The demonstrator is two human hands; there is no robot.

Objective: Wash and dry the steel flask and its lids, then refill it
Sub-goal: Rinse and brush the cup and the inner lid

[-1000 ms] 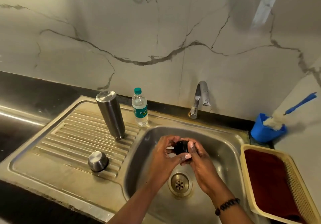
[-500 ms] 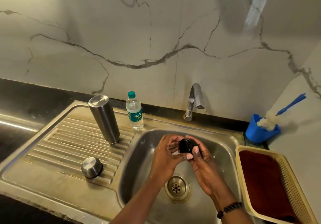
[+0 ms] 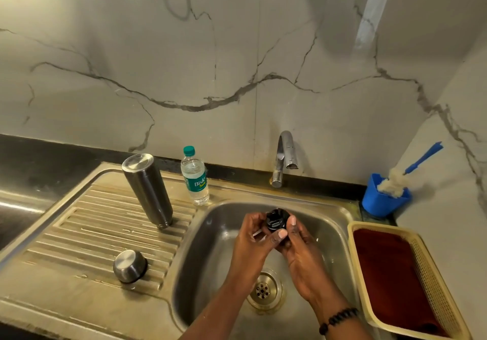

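Observation:
Over the sink basin (image 3: 218, 234) both hands hold a small black inner lid (image 3: 276, 219). My left hand (image 3: 254, 237) grips it from the left with the thumb across its front. My right hand (image 3: 297, 242) cups it from the right and below. The steel flask (image 3: 147, 189) stands upside down on the ribbed drainboard (image 3: 87, 231), leaning slightly. Its steel cap (image 3: 130, 266) sits mouth down nearer the front of the drainboard. A plastic water bottle (image 3: 195, 177) with a green cap stands behind the basin's left corner.
The tap (image 3: 284, 157) rises behind the basin, no water running. A blue cup (image 3: 382, 200) holding a bottle brush (image 3: 395, 181) sits at the back right. A cream basket (image 3: 427, 273) with a dark red cloth (image 3: 387, 273) lies right of the sink. The drain (image 3: 264, 291) is below my hands.
My hands have turned the black lid between them, staying over the basin. The view has tilted up a little. Flask, cap and bottle have not moved.

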